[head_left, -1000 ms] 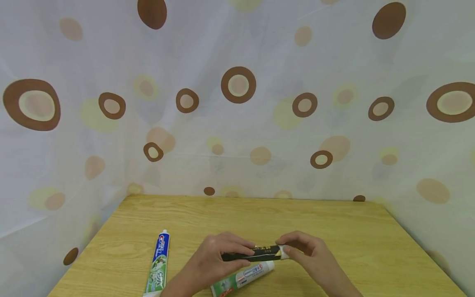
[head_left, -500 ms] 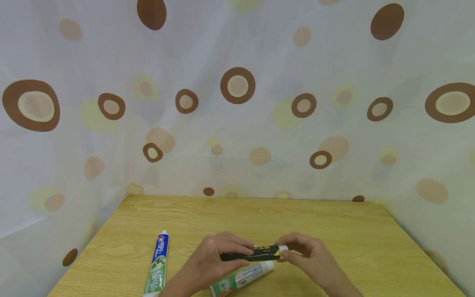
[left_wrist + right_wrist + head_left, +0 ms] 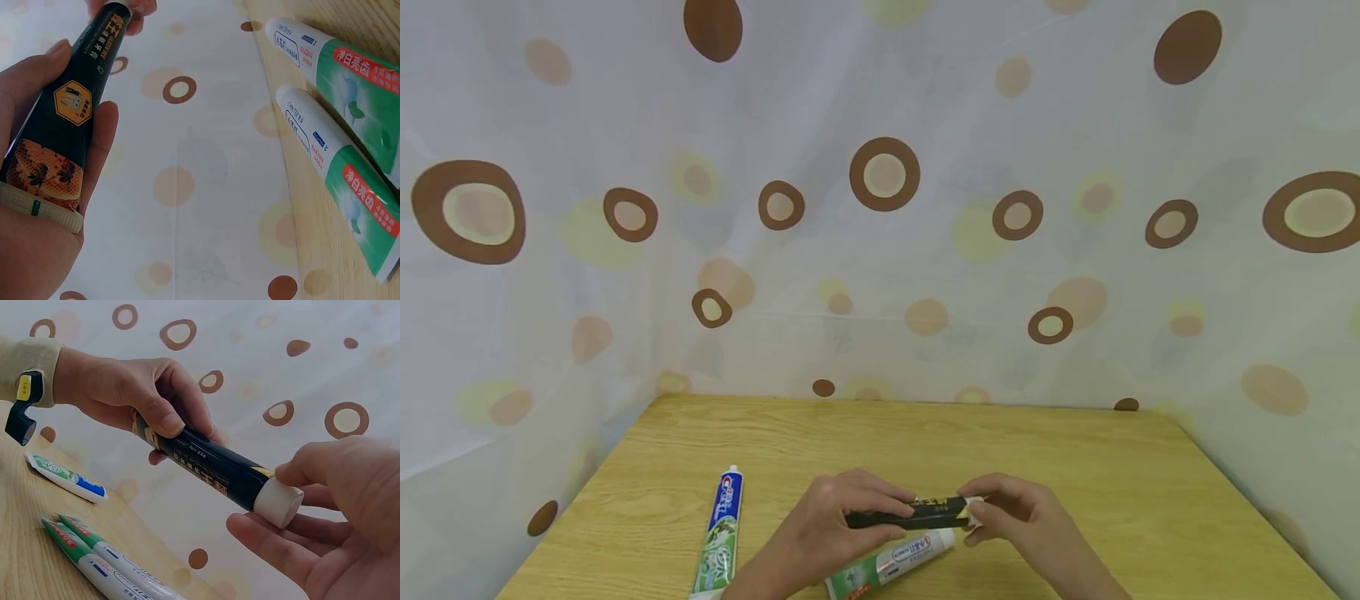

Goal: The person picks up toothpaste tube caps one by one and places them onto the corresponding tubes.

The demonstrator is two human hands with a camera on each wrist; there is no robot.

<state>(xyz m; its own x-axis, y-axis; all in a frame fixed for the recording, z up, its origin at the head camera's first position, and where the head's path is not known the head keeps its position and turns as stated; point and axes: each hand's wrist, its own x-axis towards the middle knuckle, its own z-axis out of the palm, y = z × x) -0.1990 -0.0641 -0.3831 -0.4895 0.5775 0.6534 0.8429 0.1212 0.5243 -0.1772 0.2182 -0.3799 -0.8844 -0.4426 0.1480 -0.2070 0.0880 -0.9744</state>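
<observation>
My left hand [image 3: 842, 521] grips the body of a black toothpaste tube [image 3: 94, 56], held above the table. Bees on honeycomb are printed near the tube's flat crimped end, seen in the left wrist view. The tube lies nearly level in the head view, its white cap [image 3: 279, 502] pointing right. My right hand [image 3: 1018, 512] pinches that cap, thumb on the near side and fingers around the other. In the right wrist view, the thumb [image 3: 297, 469] touches the edge where cap meets tube, with fingertips beneath. The cap sits on the tube's end.
Two green-and-white toothpaste tubes [image 3: 340, 181] lie side by side on the wooden table [image 3: 1075, 450], below the hands. A blue-and-green toothpaste tube [image 3: 721, 529] lies at the left. A white curtain with brown ovals [image 3: 883, 275] stands behind the table and along its sides.
The right hand's fingers shift around the cap, and a lower finger now shows beneath it. The left hand and the black tube stay almost in place.
</observation>
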